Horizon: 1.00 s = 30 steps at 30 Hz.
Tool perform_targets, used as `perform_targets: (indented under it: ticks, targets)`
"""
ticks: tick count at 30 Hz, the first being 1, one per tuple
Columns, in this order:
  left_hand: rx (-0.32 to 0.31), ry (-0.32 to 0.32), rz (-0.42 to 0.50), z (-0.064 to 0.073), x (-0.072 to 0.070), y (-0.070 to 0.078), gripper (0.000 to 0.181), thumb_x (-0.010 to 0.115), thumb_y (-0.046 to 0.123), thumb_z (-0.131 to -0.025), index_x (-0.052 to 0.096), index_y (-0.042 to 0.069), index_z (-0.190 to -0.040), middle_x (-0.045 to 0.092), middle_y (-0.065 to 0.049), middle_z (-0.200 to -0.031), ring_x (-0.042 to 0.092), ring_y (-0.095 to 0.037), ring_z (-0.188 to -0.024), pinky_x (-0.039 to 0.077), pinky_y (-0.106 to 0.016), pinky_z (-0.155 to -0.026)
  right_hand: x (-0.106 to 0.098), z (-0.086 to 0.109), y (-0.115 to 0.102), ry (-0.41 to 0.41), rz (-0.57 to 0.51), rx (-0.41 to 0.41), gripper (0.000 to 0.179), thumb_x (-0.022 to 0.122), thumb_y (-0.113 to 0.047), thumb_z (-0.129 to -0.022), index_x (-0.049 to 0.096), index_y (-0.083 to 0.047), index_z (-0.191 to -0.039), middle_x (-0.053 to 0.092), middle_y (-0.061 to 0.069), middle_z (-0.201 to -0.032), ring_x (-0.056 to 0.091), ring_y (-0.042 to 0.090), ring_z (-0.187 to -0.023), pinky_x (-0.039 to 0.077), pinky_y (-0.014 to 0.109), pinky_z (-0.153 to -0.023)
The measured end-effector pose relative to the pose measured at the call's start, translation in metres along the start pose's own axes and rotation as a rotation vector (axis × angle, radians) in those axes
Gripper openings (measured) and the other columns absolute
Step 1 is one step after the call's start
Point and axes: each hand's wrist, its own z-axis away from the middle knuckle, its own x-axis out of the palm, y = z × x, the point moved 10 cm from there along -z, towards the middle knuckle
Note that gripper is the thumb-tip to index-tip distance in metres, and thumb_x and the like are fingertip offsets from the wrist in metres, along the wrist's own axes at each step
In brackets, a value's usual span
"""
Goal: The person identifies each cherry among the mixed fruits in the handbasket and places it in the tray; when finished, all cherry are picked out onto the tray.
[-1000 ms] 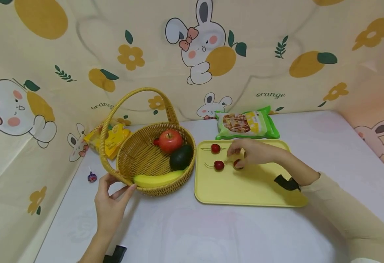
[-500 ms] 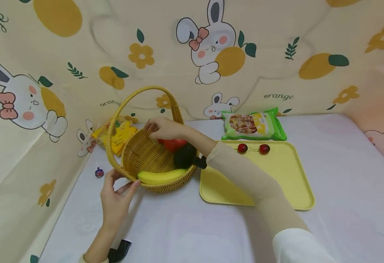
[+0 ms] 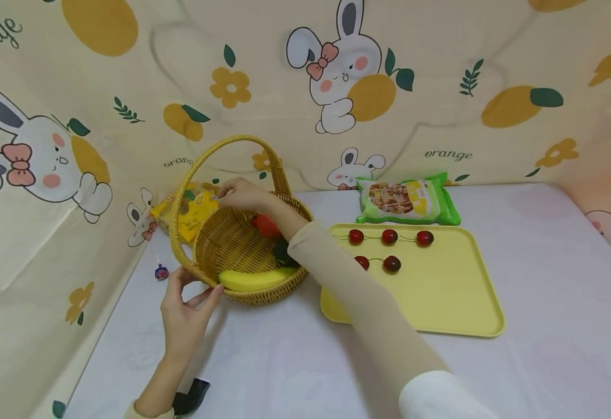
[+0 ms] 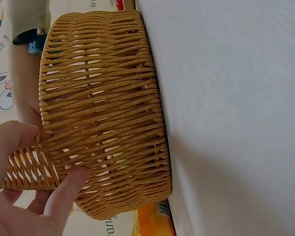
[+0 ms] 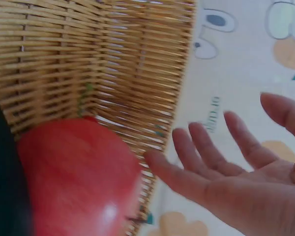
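Note:
My left hand (image 3: pixel 182 317) pinches the near-left rim of the yellow wicker basket (image 3: pixel 260 298), at the foot of its tall handle (image 3: pixel 180 201). In the left wrist view its thumb presses the woven wall (image 4: pixel 103 113). My right hand (image 3: pixel 242 194) is over the basket's far rim, close to the yellow packet (image 3: pixel 195 212). The right wrist view has its fingers spread and holding nothing, beside a red apple (image 5: pixel 83 177). A banana (image 3: pixel 255 280) lies along the basket's near side. A dark green avocado (image 3: pixel 281 251) is partly hidden by the right arm.
Several cherries (image 3: pixel 389 237) lie on a yellow tray (image 3: pixel 452 297) to the right, partly covered by the right sleeve. Behind it is a green snack bag (image 3: pixel 407 199). A small wrapped lollipop (image 3: pixel 161 272) lies left of the basket. A patterned cloth stands behind.
My right hand has left the cherries on the tray, crossed left over the basket, then risen slightly to its far rim. My left hand keeps its grip. The head view has shifted slightly.

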Motion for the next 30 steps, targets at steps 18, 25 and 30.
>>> perform_targets:
  ticks: [18,25,30]
  targets:
    - [0.002,0.003,0.02,0.001,0.002,0.002,0.055,0.072,-0.025,-0.075,0.048,-0.018,-0.123,0.055,0.0,-0.112,0.057,-0.019,-0.104,0.061,-0.018,-0.076,0.021,-0.015,0.037,-0.001,0.041,0.121,0.04,0.053,-0.01,-0.103,0.039,-0.012,-0.065,0.026,-0.003,-0.06,0.022,0.01,-0.05,0.022,0.024,-0.05]
    - [-0.012,0.001,0.023,0.001,0.002,0.001,0.055,0.073,-0.024,-0.075,0.048,-0.017,-0.123,0.055,-0.001,-0.112,0.056,-0.017,-0.105,0.061,-0.019,-0.076,0.03,-0.013,0.044,-0.103,0.121,0.101,0.018,0.054,-0.005,-0.101,0.067,0.004,-0.107,0.064,0.013,-0.106,0.053,0.017,-0.084,0.048,0.028,-0.069]
    - [-0.006,0.005,0.011,0.001,0.001,0.003,0.054,0.072,-0.024,-0.075,0.048,-0.017,-0.123,0.055,-0.001,-0.111,0.056,-0.017,-0.104,0.061,-0.019,-0.077,0.046,-0.013,0.048,-0.246,0.254,0.072,0.044,0.054,0.011,-0.092,0.06,0.0,-0.134,0.055,0.017,-0.137,0.044,0.017,-0.081,0.04,0.025,-0.064]
